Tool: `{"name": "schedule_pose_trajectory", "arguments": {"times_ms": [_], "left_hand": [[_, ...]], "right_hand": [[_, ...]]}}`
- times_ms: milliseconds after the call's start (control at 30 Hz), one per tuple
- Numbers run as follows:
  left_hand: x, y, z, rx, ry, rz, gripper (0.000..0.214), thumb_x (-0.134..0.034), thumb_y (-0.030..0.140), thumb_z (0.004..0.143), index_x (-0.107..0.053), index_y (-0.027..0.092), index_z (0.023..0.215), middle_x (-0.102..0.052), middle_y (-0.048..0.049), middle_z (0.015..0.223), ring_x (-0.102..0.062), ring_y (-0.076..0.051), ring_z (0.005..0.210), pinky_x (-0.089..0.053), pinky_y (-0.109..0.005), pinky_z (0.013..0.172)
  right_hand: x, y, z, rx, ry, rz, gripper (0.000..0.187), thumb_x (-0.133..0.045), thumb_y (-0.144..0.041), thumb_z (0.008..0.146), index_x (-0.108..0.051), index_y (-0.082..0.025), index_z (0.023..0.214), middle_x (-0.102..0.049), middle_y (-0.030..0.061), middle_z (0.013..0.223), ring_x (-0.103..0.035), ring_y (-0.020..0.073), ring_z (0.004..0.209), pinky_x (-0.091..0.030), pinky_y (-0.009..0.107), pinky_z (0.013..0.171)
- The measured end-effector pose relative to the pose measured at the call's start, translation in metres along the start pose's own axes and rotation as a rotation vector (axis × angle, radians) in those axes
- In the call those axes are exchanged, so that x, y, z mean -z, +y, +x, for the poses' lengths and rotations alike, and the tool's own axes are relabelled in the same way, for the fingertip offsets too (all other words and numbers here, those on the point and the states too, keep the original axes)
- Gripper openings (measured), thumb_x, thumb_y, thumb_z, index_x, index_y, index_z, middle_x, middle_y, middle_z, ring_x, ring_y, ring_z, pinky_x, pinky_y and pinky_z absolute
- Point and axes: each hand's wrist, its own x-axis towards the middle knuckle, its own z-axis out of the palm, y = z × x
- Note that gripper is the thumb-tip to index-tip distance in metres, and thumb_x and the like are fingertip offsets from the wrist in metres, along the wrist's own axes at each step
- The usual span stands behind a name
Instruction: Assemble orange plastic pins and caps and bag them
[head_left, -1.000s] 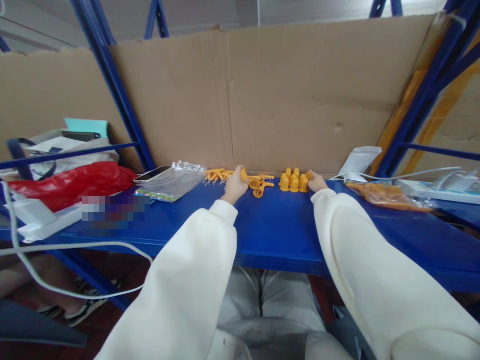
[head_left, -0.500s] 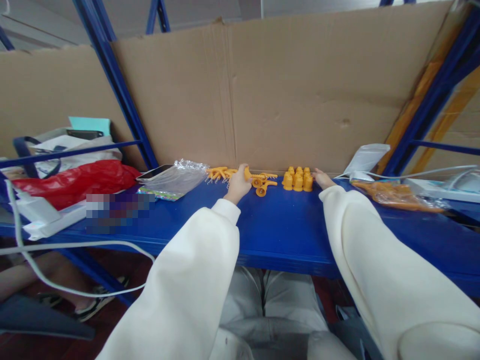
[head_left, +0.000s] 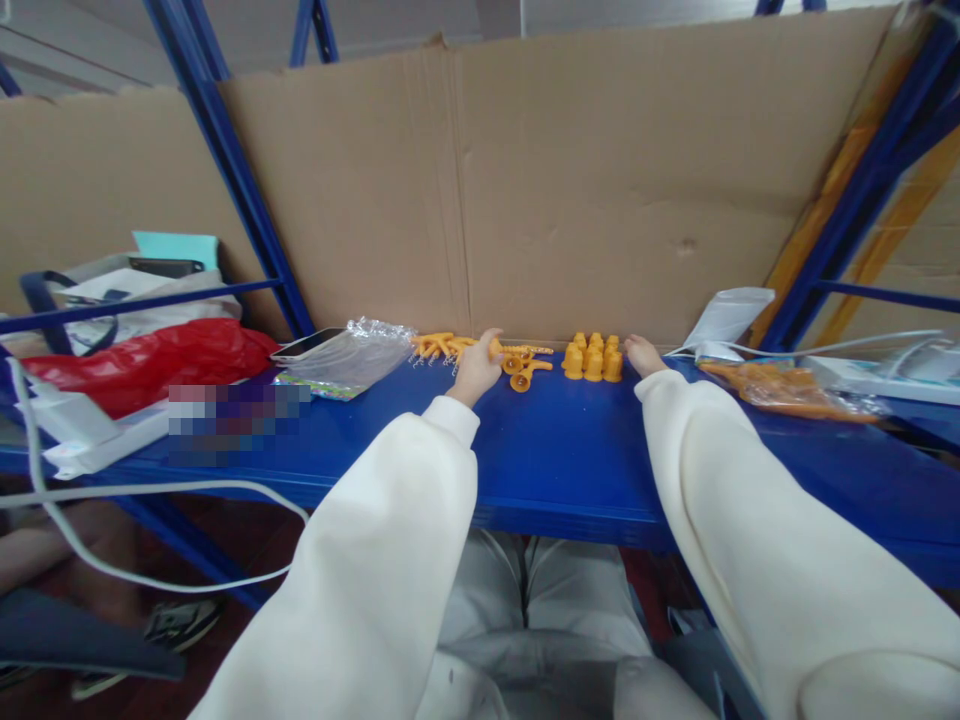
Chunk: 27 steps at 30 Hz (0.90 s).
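Note:
Toward the back of the blue shelf, my left hand (head_left: 476,370) is closed around an orange-yellow plastic piece (head_left: 495,347), mostly hidden by the fingers. To its right lie similar pieces with round cup-like ends (head_left: 520,381). Left of it is a cluster of branching orange-yellow pieces (head_left: 433,346) with small metal hooks or rings. Several orange-yellow cup-shaped parts (head_left: 592,358) stand upright in tight rows. Just right of these rests my right hand (head_left: 643,355), its fingers stretched toward the cardboard with nothing visible in them. I cannot tell whether it touches the cups.
A cardboard sheet (head_left: 570,180) walls off the back. Left are a phone (head_left: 309,343), a clear plastic bag (head_left: 360,362), a red bag (head_left: 165,362) and a white power strip (head_left: 112,440) with cable. Right lies a bag of orange pieces (head_left: 787,390). Another person's shoe (head_left: 180,622) shows below.
Both hands keep nearly the same places. The right hand's fingers have shifted slightly. The view has moved a little, and the other person's feet below have moved.

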Motion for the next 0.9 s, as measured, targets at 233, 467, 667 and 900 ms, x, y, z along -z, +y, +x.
{"name": "schedule_pose_trajectory", "arguments": {"times_ms": [233,467,667,900], "left_hand": [[-0.001,0.0,0.002,-0.109,0.009,-0.043,0.034,-0.059,0.009,0.087,-0.075,0.017,0.116,-0.079,-0.0092,0.109,-0.072,-0.025,0.109,-0.053,-0.037,0.102],[-0.008,-0.004,0.004,-0.265,0.001,-0.148,0.034,-0.059,0.006,0.086,-0.075,0.015,0.114,-0.079,-0.0105,0.116,-0.072,-0.024,0.111,-0.053,-0.038,0.105],[-0.012,-0.012,0.009,-0.412,0.023,-0.174,0.035,-0.058,0.007,0.088,-0.075,0.017,0.117,-0.075,-0.0114,0.126,-0.068,-0.022,0.121,-0.049,-0.04,0.113],[-0.017,-0.018,0.015,-0.52,0.063,-0.188,0.046,-0.057,0.009,0.088,-0.07,0.021,0.13,-0.071,-0.0109,0.129,-0.064,-0.022,0.126,-0.044,-0.045,0.119]], "right_hand": [[0.021,-0.057,-0.011,-0.091,0.13,0.448,0.04,-0.049,-0.007,0.081,-0.073,-0.011,0.113,-0.075,0.0154,0.12,-0.069,0.0238,0.116,-0.049,0.041,0.111],[0.028,-0.129,-0.06,0.024,-0.384,0.692,0.01,-0.072,-0.027,0.086,-0.07,-0.019,0.081,-0.075,0.0061,0.077,-0.068,0.0153,0.066,-0.058,0.03,0.068],[0.031,-0.141,-0.095,0.04,-0.655,0.679,0.033,-0.08,-0.046,0.083,-0.068,-0.02,0.066,-0.07,0.0055,0.068,-0.064,0.018,0.07,-0.055,0.039,0.073],[0.039,-0.151,-0.106,-0.118,-0.745,0.829,0.03,-0.079,-0.034,0.087,-0.066,-0.016,0.068,-0.065,0.0044,0.069,-0.052,0.0111,0.065,-0.046,0.031,0.068]]}}
